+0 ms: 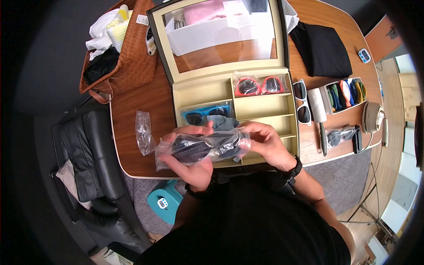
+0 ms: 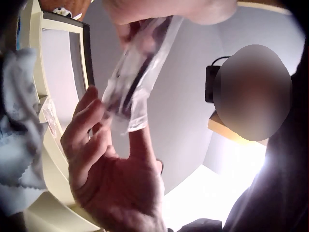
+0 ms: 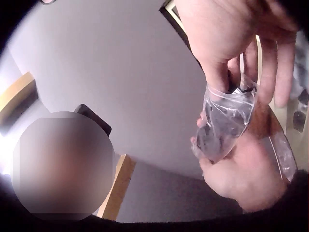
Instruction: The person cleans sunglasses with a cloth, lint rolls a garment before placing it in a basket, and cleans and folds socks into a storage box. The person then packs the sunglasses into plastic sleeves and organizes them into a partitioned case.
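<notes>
Dark sunglasses in a clear plastic bag (image 1: 194, 148) are held up in front of the body, above the near edge of a cream-lined case (image 1: 265, 106). My left hand (image 1: 194, 172) grips the bag's left part, thumb on the near side and fingers behind. At the other end, my right hand (image 1: 268, 146) pinches the plastic between thumb and fingers, seen also in the right wrist view. Just behind the bag, a grey cloth (image 1: 221, 123) lies over the case's compartments. Bagged blue sunglasses (image 1: 198, 115) and bagged red sunglasses (image 1: 259, 86) sit in separate compartments.
The case's windowed lid (image 1: 285, 39) stands raised. An empty plastic bag (image 1: 144, 132) lies left; a woven basket (image 1: 137, 57) holds cloths. Rightward are white sunglasses (image 1: 303, 101), a lint roller (image 1: 317, 105), a sock box (image 1: 346, 95) and folded black fabric (image 1: 327, 51).
</notes>
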